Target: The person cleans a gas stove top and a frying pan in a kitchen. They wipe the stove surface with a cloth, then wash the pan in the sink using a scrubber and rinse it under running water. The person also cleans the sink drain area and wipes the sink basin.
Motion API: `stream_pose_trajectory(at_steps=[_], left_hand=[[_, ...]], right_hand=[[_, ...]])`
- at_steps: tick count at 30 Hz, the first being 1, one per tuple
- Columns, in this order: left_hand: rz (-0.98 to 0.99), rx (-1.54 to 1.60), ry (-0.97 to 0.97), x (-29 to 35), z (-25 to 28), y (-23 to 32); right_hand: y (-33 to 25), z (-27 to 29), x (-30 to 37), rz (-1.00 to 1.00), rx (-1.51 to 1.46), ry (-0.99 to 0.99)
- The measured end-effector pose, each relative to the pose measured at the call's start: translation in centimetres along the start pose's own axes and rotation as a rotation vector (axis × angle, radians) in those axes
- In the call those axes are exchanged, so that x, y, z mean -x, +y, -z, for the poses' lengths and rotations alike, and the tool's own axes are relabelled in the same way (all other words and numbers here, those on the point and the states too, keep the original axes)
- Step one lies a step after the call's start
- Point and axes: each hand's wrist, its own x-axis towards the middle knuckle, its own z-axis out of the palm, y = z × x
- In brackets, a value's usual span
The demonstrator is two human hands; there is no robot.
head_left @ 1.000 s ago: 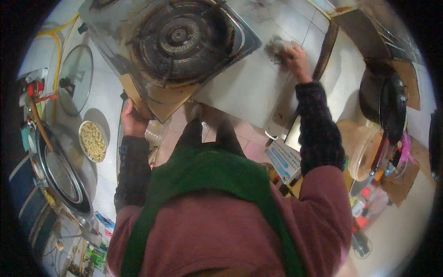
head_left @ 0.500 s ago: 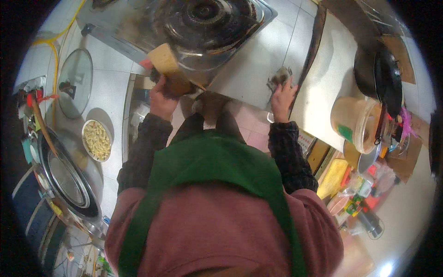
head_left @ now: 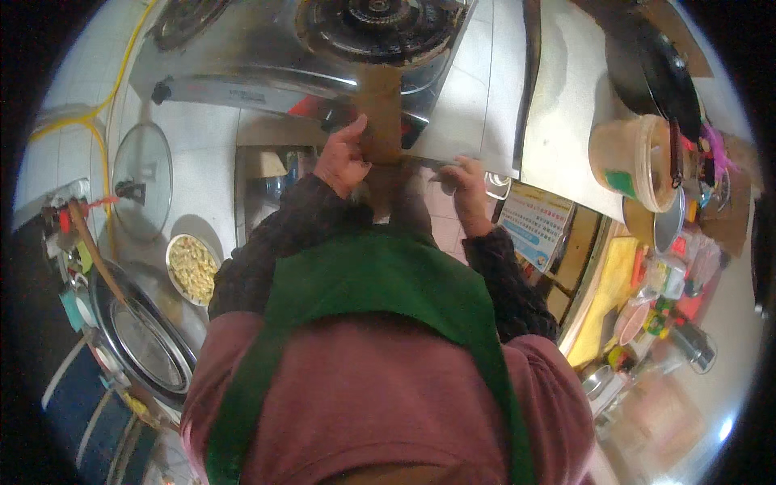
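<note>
My left hand (head_left: 346, 162) is closed at the left edge of a brown piece of cardboard (head_left: 380, 109), which stands against the front of the gas stove (head_left: 259, 93). Some of its fingers are hidden. At the front edge of the white tiled counter (head_left: 473, 97), right of the stove, my right hand (head_left: 467, 190) is curled round a small dark grey wad (head_left: 443, 175). Whether the wad is a rag or a scouring pad is too blurred to tell. A sooty burner (head_left: 378, 20) lies beyond the cardboard.
On the left are a glass lid (head_left: 144, 182), a bowl of pale chopped food (head_left: 192, 271) and an oval metal tray (head_left: 145, 339). A plastic bucket (head_left: 630, 162) and a black pan (head_left: 672, 77) stand at the right. A yellow hose (head_left: 105, 101) runs along the far left.
My left hand has shifted right along the stove front with the cardboard. My right hand has drawn back from the counter top to its front edge with the grey wad. The view has shifted.
</note>
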Motion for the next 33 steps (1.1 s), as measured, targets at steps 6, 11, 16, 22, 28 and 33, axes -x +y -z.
stream_pose_trajectory(at_steps=[6, 11, 16, 22, 28, 33], left_hand=[[-0.024, -0.099, 0.024, 4.6, 2.0, 1.9], [-0.289, -0.158, -0.026, 11.8, 5.1, 7.1], [-0.785, -0.318, 0.151, 15.1, 5.5, 15.3], [-1.165, -0.323, 0.366, 16.2, 6.0, 31.4], [-1.356, -0.859, 0.743, 12.7, 8.3, 43.4], [-1.182, -1.505, 1.196, 10.0, 12.9, 54.1]], right_hand=[[-2.6, 3.4, -1.3, 0.268, 0.562, 0.406], [-1.9, -1.1, -1.9, 0.414, 0.979, 0.24], [-6.0, -1.2, -5.0, 0.177, 0.459, -0.077], [-10.0, 3.7, -13.1, 0.092, 0.733, 0.09], [-6.3, -1.7, -5.5, 0.292, 1.094, -0.105], [-11.5, -2.1, -3.2, -0.336, 0.676, -0.196]])
